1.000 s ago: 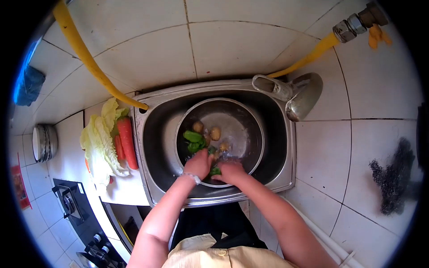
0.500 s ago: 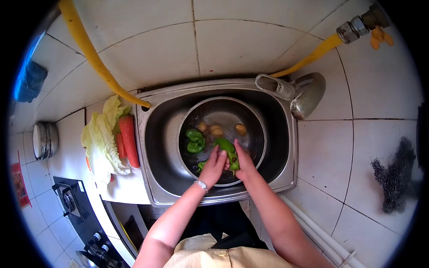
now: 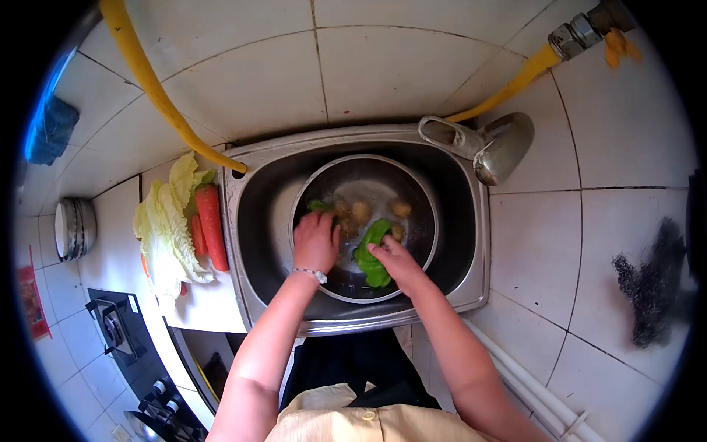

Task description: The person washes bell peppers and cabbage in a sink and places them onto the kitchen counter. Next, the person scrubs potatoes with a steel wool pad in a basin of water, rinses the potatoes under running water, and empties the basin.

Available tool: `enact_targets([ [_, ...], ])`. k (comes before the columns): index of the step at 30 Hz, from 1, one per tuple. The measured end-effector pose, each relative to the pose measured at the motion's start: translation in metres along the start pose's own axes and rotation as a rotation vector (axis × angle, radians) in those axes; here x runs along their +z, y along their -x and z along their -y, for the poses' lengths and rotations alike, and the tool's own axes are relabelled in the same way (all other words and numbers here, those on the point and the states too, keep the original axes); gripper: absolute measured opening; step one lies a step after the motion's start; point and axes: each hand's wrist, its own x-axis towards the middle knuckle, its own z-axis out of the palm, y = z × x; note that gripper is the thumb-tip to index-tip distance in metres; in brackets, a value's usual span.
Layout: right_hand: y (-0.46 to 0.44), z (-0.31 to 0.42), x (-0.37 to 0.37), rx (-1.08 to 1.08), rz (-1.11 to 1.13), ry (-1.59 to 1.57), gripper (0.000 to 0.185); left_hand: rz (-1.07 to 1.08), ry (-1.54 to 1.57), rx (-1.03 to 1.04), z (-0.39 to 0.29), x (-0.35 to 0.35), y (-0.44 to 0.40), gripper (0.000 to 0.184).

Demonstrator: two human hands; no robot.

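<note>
Inside a round metal basin [image 3: 434, 243] with water, my right hand [image 3: 398, 263] is closed on green peppers [image 3: 374, 254], which lie together near the front of the basin. At the basin's left side, my left hand [image 3: 317, 241] has its fingers curled over another green pepper [image 3: 319, 206]; only the pepper's far edge shows beyond them. Small brownish round vegetables that look like potatoes [image 3: 361, 212] lie in the water between and behind my hands. One of them sits close to my right fingers.
The basin stands in a steel sink [image 3: 258, 199] with a metal faucet [image 3: 504, 147] at the back right. Left of the sink, cabbage leaves [image 3: 166, 228] and carrots [image 3: 211, 225] lie on the white counter [image 3: 213, 309]. A yellow hose [image 3: 158, 92] runs into the sink's corner.
My hands have parted. The left moved left and away from me onto a pepper at the basin's side; the right shifted slightly right, keeping peppers. The potatoes have shifted in the water.
</note>
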Motion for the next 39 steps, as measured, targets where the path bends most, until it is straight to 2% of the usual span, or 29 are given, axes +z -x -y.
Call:
enact_targets([
  [1, -0.016, -0.01, -0.012, -0.099, -0.168, 0.417, 0.043, -0.018, -0.068, -0.012, 0.008, 0.008, 0.004, 0.043],
  [2, -0.024, -0.015, -0.018, -0.198, -0.336, 0.834, 0.047, -0.018, -0.071, -0.01, 0.009, 0.016, 0.011, 0.043],
  [4, -0.028, -0.013, -0.012, -0.235, -0.341, 0.929, 0.053, 0.166, -0.283, 0.027, 0.009, 0.035, 0.022, 0.049],
  [6, -0.031, -0.017, -0.01, -0.164, -0.159, 1.35, 0.056, 0.212, -0.245, 0.029, 0.021, 0.045, 0.022, 0.053],
  [8, -0.037, -0.018, -0.015, -0.251, -0.181, 1.363, 0.053, 0.497, -0.197, -0.059, 0.019, 0.028, 0.011, 0.058],
  [10, -0.044, -0.006, -0.01, -0.118, -0.389, 1.217, 0.039, 0.458, -0.07, -0.127, 0.015, 0.02, 0.01, 0.049],
  [11, -0.051, -0.002, -0.014, -0.12, -0.39, 1.218, 0.039, 0.417, 0.058, -0.191, 0.013, 0.017, 0.009, 0.043],
  [12, -0.057, 0.003, -0.02, -0.102, -0.409, 1.107, 0.041, 0.413, 0.057, -0.189, 0.01, 0.012, 0.005, 0.043],
  [14, -0.057, 0.006, -0.031, -0.081, -0.427, 0.998, 0.046, 0.354, 0.108, -0.341, 0.004, 0.006, -0.002, 0.034],
  [16, -0.034, 0.023, -0.028, -0.042, -0.551, 0.288, 0.049, 0.349, 0.237, -0.384, 0.011, 0.008, -0.004, 0.037],
  [17, -0.033, 0.018, -0.04, -0.007, -0.488, 0.148, 0.054, 0.339, 0.361, -0.425, 0.016, 0.01, -0.004, 0.041],
  [18, -0.028, 0.018, -0.037, -0.007, -0.49, 0.153, 0.054, 0.338, 0.366, -0.427, 0.02, 0.014, -0.002, 0.041],
  [20, -0.018, 0.022, -0.029, -0.137, -0.47, 0.45, 0.051, 0.24, 0.474, -0.421, 0.027, 0.029, 0.007, 0.035],
  [21, -0.035, 0.006, -0.045, -0.213, -0.436, 0.774, 0.053, 0.243, 0.475, -0.42, 0.033, 0.047, 0.014, 0.035],
  [22, -0.032, 0.004, -0.037, -0.213, -0.436, 0.773, 0.053, 0.169, 0.48, -0.247, 0.042, 0.068, 0.021, 0.031],
  [23, -0.026, 0.001, -0.019, -0.353, -0.434, 0.936, 0.054, 0.094, 0.482, -0.074, 0.046, 0.078, 0.026, 0.029],
  [24, -0.025, -0.001, -0.004, -0.495, -0.429, 1.096, 0.056, 0.094, 0.478, -0.073, 0.042, 0.075, 0.029, 0.029],
  [26, -0.042, -0.013, 0.003, -0.427, -0.417, 1.197, 0.058, 0.41, 0.238, -0.056, 0.019, 0.063, 0.031, 0.035],
  [27, -0.048, -0.017, 0.003, -0.354, -0.404, 1.299, 0.06, 0.542, 0.276, -0.126, 0.008, 0.052, 0.03, 0.041],
  [28, -0.047, -0.013, 0.005, -0.356, -0.406, 1.294, 0.06, 0.543, 0.271, -0.123, 0.001, 0.046, 0.028, 0.041],
  [30, -0.044, -0.005, 0.007, -0.307, -0.221, 1.609, 0.062, 0.823, -0.026, -0.23, -0.008, 0.04, 0.027, 0.042],
  [31, -0.047, -0.003, 0.003, -0.307, -0.22, 1.607, 0.062, 0.755, -0.007, -0.099, 0.005, 0.056, 0.03, 0.04],
  [32, -0.05, 0.001, -0.003, -0.208, -0.201, 1.53, 0.059, 0.754, -0.007, -0.099, 0.017, 0.071, 0.035, 0.04],
  [34, -0.049, 0.007, -0.015, -0.11, -0.181, 1.458, 0.056, 0.759, 0.028, -0.239, 0.017, 0.072, 0.03, 0.04],
  [35, -0.047, 0.01, -0.021, -0.059, -0.245, 1.152, 0.05, 0.757, 0.032, -0.24, 0.02, 0.077, 0.028, 0.04],
  [36, -0.045, 0.013, -0.026, -0.009, -0.301, 0.843, 0.045, 0.602, 0.122, -0.327, 0.022, 0.079, 0.025, 0.04],
  [37, -0.043, 0.015, -0.03, -0.007, -0.299, 0.849, 0.045, 0.445, 0.211, -0.415, 0.024, 0.082, 0.023, 0.041],
  [38, -0.038, 0.014, -0.033, 0.029, -0.303, 0.556, 0.042, 0.445, 0.214, -0.42, 0.026, 0.083, 0.024, 0.041],
  [39, -0.033, 0.014, -0.034, 0.061, -0.305, 0.26, 0.04, 0.532, 0.623, -0.647, 0.015, 0.062, 0.017, 0.042],
])
